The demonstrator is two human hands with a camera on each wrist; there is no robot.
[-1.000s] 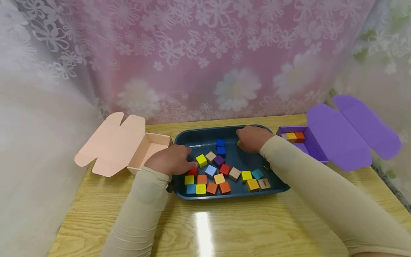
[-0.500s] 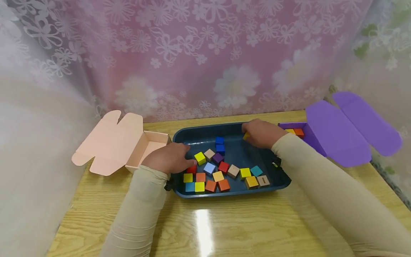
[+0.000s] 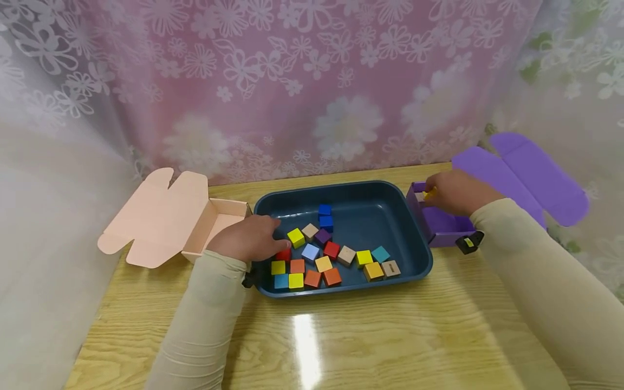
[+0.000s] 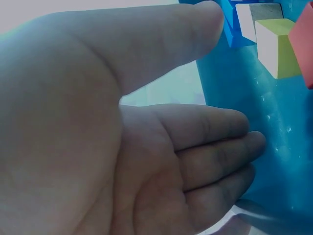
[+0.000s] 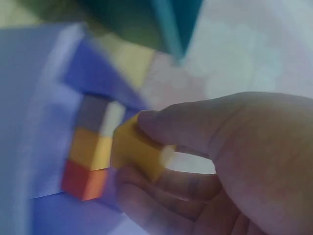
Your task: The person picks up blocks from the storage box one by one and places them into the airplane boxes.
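Observation:
My right hand [image 3: 460, 192] is over the purple box [image 3: 450, 239], pinching a yellow cube [image 5: 138, 147] between thumb and fingers. Inside that box a row of cubes shows in the right wrist view: a greyish one [image 5: 91, 113], a yellow-orange one [image 5: 89, 148] and a red-orange one [image 5: 82, 179]. At the left end of the dark blue tray [image 3: 390, 211], my left hand [image 3: 246, 238] hangs over the rim with its fingers loosely extended. It holds nothing. A red cube [image 3: 283, 254] lies just by its thumb, partly covered by it in the head view.
Several coloured wooden cubes are scattered in the tray, among them two blue ones [image 3: 325, 222] and a teal one [image 3: 381, 254]. A peach box [image 3: 221, 216] with its lid open stands left of the tray. A flowered curtain [image 3: 292, 108] hangs behind the wooden table [image 3: 380, 336].
My right hand has carried the yellow cube from the tray's back right over to the purple box. The left hand stays at the tray's left end.

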